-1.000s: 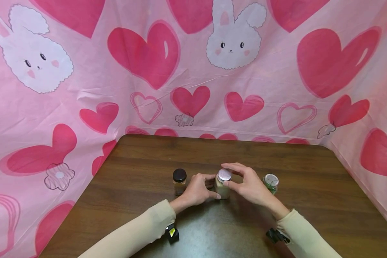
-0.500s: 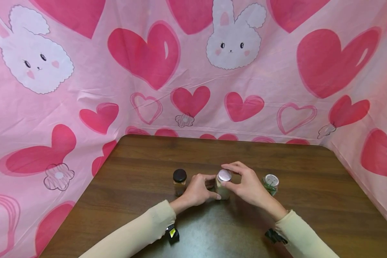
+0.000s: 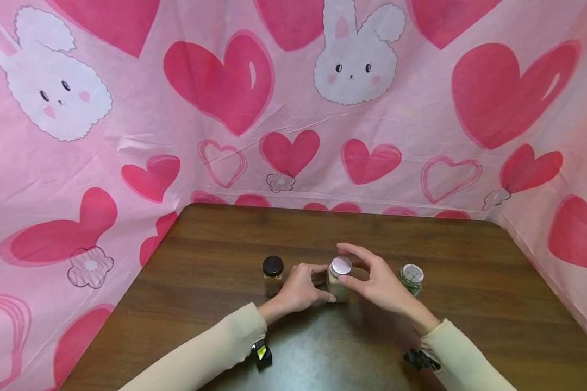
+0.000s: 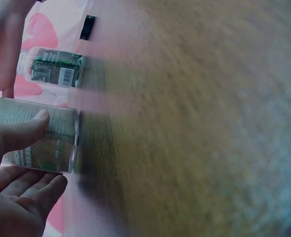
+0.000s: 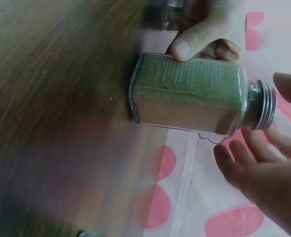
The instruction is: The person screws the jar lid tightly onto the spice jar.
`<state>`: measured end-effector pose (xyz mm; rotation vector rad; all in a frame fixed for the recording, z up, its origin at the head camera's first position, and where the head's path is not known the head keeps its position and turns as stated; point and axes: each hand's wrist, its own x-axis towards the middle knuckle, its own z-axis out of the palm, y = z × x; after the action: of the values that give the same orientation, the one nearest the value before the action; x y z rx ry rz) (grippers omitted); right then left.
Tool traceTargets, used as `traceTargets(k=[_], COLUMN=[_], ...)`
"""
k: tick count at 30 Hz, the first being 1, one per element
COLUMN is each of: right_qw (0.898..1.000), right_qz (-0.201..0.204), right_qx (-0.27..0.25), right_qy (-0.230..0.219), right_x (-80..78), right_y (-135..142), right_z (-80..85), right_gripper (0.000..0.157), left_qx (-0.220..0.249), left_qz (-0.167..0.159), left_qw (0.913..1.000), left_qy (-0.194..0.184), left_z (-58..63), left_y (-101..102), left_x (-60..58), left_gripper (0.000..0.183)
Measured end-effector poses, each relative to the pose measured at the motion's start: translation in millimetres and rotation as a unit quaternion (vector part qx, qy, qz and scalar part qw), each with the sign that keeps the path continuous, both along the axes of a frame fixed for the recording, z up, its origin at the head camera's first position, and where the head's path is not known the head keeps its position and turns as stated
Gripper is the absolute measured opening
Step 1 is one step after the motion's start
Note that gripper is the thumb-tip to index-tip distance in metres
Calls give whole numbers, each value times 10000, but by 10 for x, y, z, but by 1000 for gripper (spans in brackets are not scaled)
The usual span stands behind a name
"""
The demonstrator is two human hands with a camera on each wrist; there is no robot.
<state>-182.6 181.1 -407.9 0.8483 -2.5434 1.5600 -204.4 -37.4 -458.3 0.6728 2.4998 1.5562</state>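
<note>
A square glass spice jar (image 3: 339,290) of pale powder stands upright at mid-table under a silver screw lid (image 3: 341,265). My left hand (image 3: 300,288) grips its body from the left, thumb on the near side; in the left wrist view that thumb lies across the spice jar (image 4: 32,128). My right hand (image 3: 379,279) curves loosely about the lid, thumb at its near edge and forefinger raised apart beyond it. In the right wrist view, the thumb and fingertips of the right hand (image 5: 269,173) sit on either side of the ridged lid (image 5: 267,106).
A black-lidded jar (image 3: 273,275) with brown contents stands just left of my left hand. Right of my right forearm is a herb jar (image 3: 412,278) with a silver lid. Pink heart-and-rabbit cloth (image 3: 293,117) hangs behind the wooden table (image 3: 244,231).
My right forefinger has lifted slightly farther from the lid. The left hand and the spice jar have stayed in place.
</note>
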Motion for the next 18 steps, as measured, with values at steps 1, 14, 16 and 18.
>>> traceTargets(k=[1, 14, 16, 18], right_qw=[9998, 9966, 9969, 9973], right_qz=[143, 582, 552, 509], right_qx=[-103, -102, -97, -65], right_qy=[-127, -575, -560, -521], right_x=[-8, -42, -44, -47], right_y=[16, 63, 67, 70], right_z=[4, 23, 19, 16], right_gripper=[59, 46, 46, 45], left_qx=[-12, -33, -24, -30], left_qz=[4, -2, -1, -4], left_qw=[10000, 10000, 10000, 10000], left_qy=[-2, -13, -2, -3], left_z=[1, -1, 1, 9], left_y=[-1, -1, 4, 5], left_x=[0, 6, 6, 7], left_gripper=[67, 66, 66, 66])
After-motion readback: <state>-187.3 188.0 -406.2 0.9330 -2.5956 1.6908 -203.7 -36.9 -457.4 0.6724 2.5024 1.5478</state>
